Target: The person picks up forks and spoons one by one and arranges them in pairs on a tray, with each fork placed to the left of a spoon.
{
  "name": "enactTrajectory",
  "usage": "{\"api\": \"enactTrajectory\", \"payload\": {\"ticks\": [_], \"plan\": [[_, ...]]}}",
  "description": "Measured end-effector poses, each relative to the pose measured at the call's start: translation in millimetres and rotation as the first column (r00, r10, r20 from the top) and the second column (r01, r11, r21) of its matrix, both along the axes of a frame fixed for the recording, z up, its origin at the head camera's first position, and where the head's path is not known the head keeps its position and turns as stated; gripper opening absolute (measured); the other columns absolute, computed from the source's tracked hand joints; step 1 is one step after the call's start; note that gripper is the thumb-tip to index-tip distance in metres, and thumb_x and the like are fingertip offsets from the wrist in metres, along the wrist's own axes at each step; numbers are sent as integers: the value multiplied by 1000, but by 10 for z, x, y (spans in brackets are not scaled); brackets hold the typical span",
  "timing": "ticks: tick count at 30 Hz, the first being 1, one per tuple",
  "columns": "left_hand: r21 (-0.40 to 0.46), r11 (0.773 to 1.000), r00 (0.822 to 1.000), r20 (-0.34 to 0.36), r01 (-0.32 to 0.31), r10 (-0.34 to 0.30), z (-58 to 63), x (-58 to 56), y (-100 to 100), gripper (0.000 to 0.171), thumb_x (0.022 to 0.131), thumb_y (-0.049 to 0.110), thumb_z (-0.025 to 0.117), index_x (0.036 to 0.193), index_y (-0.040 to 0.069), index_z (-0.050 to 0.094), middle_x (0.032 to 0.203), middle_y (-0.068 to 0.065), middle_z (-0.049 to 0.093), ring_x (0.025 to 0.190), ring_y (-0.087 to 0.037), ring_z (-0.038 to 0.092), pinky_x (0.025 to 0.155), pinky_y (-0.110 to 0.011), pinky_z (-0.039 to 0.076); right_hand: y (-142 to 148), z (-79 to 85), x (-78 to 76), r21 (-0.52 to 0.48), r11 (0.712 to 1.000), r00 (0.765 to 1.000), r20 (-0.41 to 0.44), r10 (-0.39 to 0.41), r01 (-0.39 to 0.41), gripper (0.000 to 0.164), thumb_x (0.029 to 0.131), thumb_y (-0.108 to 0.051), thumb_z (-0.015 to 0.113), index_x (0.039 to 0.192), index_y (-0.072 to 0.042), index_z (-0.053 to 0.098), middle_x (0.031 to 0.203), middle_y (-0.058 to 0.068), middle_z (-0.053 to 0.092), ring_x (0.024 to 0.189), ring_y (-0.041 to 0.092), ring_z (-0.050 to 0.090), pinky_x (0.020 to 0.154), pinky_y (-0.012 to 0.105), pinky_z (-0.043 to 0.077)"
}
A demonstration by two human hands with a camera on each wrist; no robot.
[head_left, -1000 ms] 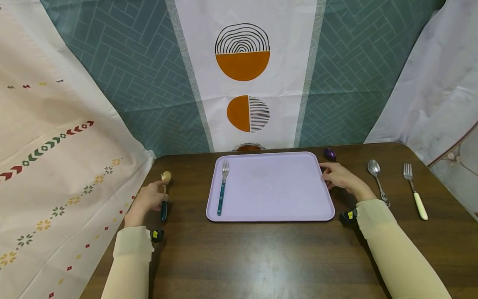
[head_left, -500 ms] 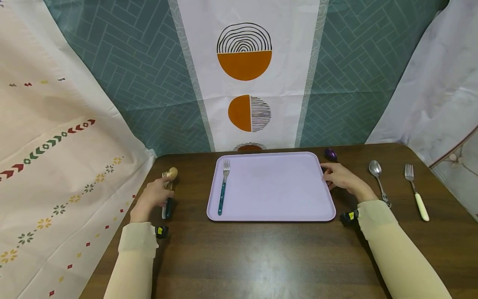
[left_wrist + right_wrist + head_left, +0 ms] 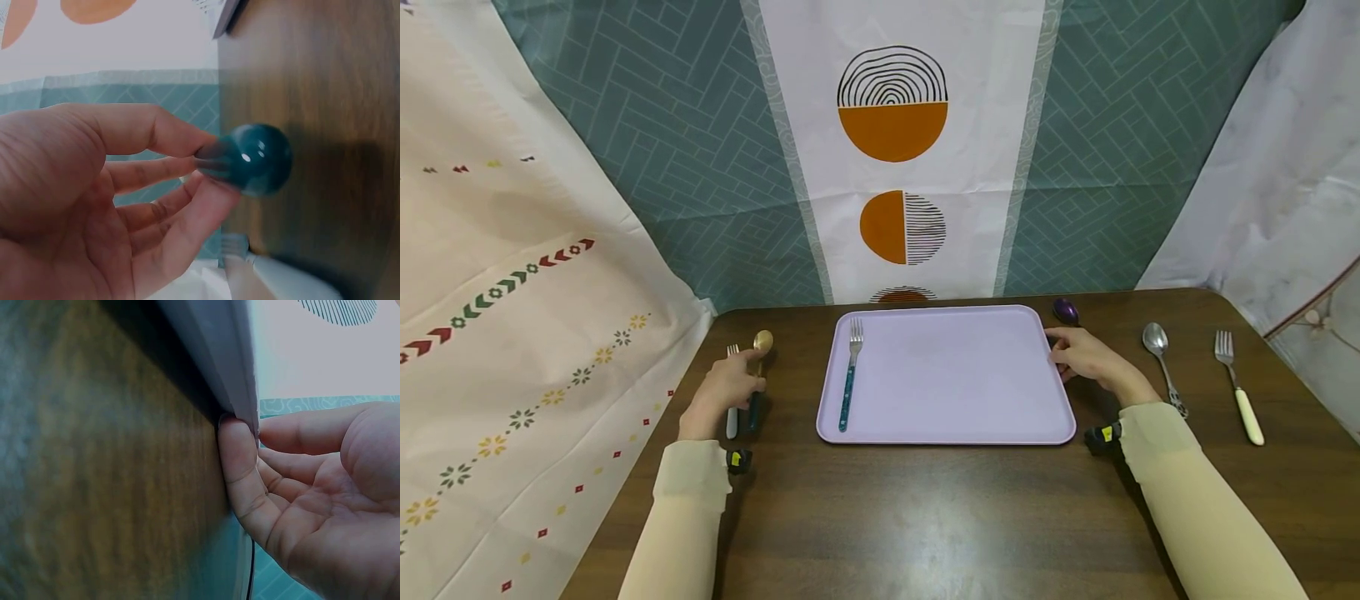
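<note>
On the left of the table, my left hand [image 3: 724,393] pinches a gold spoon with a dark green handle [image 3: 763,340]. In the left wrist view, thumb and fingers grip the spoon's neck just past the rounded green handle end [image 3: 259,159]. A fork with a white handle [image 3: 732,423] lies on the table beside it, partly hidden by the hand. My right hand [image 3: 1086,357] holds the right edge of a lilac tray [image 3: 955,375]; the right wrist view has a finger under the rim [image 3: 234,375] and the thumb against it. A teal-handled fork [image 3: 847,392] lies on the tray's left side.
Right of the tray are a purple spoon [image 3: 1065,312], partly hidden behind the right hand, a silver spoon [image 3: 1155,337] and a cream-handled fork [image 3: 1247,417]. A patterned cloth [image 3: 700,200] hangs along the table's back edge. Brown tabletop [image 3: 887,508] stretches in front of the tray.
My left hand has moved right with the gold spoon, from over the white-handled fork to beside it, uncovering more of that fork. The right hand and the tray have stayed in place.
</note>
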State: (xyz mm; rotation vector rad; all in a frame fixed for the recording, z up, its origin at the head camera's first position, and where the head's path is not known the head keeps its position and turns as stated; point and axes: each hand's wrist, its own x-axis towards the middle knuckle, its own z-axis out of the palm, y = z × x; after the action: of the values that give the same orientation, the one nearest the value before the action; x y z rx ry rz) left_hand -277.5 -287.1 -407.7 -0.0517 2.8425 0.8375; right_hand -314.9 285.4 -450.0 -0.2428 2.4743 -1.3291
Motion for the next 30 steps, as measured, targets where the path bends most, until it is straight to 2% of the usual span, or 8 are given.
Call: {"api": "enactTrajectory", "payload": {"ticks": [3,10,15,18,22,30], "plan": [[0,1000,1000,-12,17,-17,-19,-28,75,67,90,7,62,153,-3,44,105,-21,69,60,-18,64,59,-33,62,4,2,4,-2,1000,1000,2,-3,3,64,99,2,49,154,19,23,97,19,53,83,25,59,72,34,63],[-28,998,998,-37,48,-49,-34,-81,217,66,87,5,62,150,-5,46,86,-14,67,55,-16,62,55,-31,60,11,-15,-11,4,1000,1000,0,2,-2,63,99,1,50,153,20,23,97,19,53,83,25,59,72,36,62],[-56,997,997,-47,59,-62,-71,-109,248,65,86,5,62,149,-4,48,92,-16,71,55,-15,64,53,-28,59,16,-4,-19,13,1000,1000,6,-3,3,64,100,0,50,154,19,22,99,20,53,84,25,60,74,39,63],[-64,996,997,-39,57,-60,-80,-109,245,65,86,5,62,149,-5,48,90,-15,71,54,-15,64,53,-28,59,9,3,-18,12,1000,1000,9,-2,2,64,100,0,50,154,19,22,99,20,53,83,25,60,75,39,63],[-62,996,998,-32,56,-58,-59,-107,252,66,87,4,62,150,-5,47,83,-12,67,53,-15,62,53,-29,59,6,12,-10,10,1000,1000,9,-1,1,64,100,1,50,154,19,22,98,19,53,84,25,60,74,38,63],[-75,995,998,-15,62,-63,11,-96,306,65,89,5,61,152,-4,46,81,-11,66,54,-17,63,56,-30,60,17,3,-23,16,1000,1000,10,-4,4,64,100,0,50,154,19,23,99,20,53,84,25,60,75,37,63]]}}
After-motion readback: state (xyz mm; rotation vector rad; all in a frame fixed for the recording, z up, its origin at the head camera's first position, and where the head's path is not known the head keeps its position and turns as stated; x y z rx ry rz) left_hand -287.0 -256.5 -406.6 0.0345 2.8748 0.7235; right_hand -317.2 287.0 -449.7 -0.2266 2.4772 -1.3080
